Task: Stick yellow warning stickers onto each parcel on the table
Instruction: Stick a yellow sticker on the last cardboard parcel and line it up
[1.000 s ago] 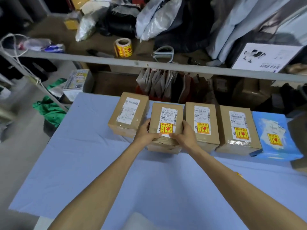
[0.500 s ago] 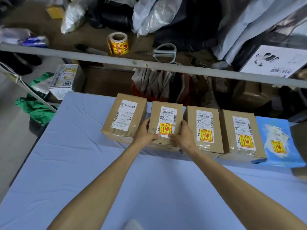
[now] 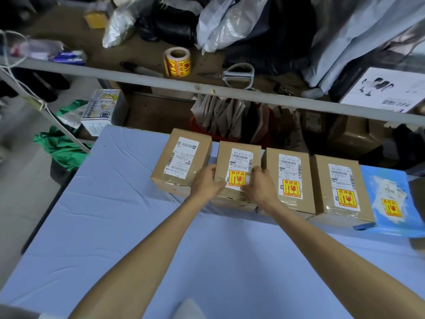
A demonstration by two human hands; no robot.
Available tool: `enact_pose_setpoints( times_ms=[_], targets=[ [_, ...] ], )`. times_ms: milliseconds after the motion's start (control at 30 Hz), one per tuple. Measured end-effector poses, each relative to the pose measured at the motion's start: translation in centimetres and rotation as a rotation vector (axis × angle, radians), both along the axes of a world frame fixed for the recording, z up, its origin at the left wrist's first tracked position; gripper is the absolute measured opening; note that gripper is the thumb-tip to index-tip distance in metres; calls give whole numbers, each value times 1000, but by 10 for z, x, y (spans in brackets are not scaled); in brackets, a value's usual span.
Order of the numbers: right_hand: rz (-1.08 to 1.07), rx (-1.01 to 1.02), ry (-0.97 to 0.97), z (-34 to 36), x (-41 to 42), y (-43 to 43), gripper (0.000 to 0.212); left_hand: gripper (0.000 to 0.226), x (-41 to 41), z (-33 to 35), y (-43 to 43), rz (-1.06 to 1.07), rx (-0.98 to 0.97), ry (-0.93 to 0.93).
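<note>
Both left hand (image 3: 206,182) and right hand (image 3: 261,188) grip the brown cardboard parcel (image 3: 239,157) between them by its stiff sides; light, I'd judge.

Five parcels (image 3: 239,173) abreast on table (image 3: 115,226)

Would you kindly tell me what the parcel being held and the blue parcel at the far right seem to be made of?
The held parcel looks like matte brown cardboard, sealed with glossy clear tape that glints along its front edge. The blue parcel seems wrapped in thin plastic: shiny, wrinkled surface.
</note>
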State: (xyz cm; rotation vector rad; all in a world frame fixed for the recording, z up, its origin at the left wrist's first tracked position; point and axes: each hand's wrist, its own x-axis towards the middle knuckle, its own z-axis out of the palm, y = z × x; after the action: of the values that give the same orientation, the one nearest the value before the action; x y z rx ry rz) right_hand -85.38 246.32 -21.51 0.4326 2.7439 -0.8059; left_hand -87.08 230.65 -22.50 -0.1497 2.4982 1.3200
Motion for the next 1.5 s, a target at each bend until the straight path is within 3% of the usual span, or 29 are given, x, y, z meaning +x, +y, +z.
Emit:
enact_pose_setpoints(
  times_ms=[200, 300, 433, 533, 700, 900, 1200, 1500],
  targets=[
    [187, 266, 58, 14, -2, -27, 45, 37, -22, 22, -43, 78, -268, 109],
    [326, 193, 82, 19, -8, -55, 43, 48, -39, 30, -75, 21, -442, 163],
    [387, 60, 49, 19, -25, -90, 39, 74, -60, 31, -104, -79, -603, 52],
    [320, -71, -12, 10, -45, -108, 46, 87, -73, 21, -120, -59, -490, -96],
    [59, -331, -137, -10, -72, -122, 86, 88, -83, 3, -136, 2, -158, -156],
    [-100, -585, -163, -25, -74, -126, 86, 96, -86, -3, -150, 8, -78, -189],
    [34, -662, -65, 4, -37, -131, 87, 91, -35, 38, -162, 120, -51, -84],
    [162, -721, 4, 39, 51, -109, 89, 85, 69, 81, -149, 194, -28, -57]
  ],
)
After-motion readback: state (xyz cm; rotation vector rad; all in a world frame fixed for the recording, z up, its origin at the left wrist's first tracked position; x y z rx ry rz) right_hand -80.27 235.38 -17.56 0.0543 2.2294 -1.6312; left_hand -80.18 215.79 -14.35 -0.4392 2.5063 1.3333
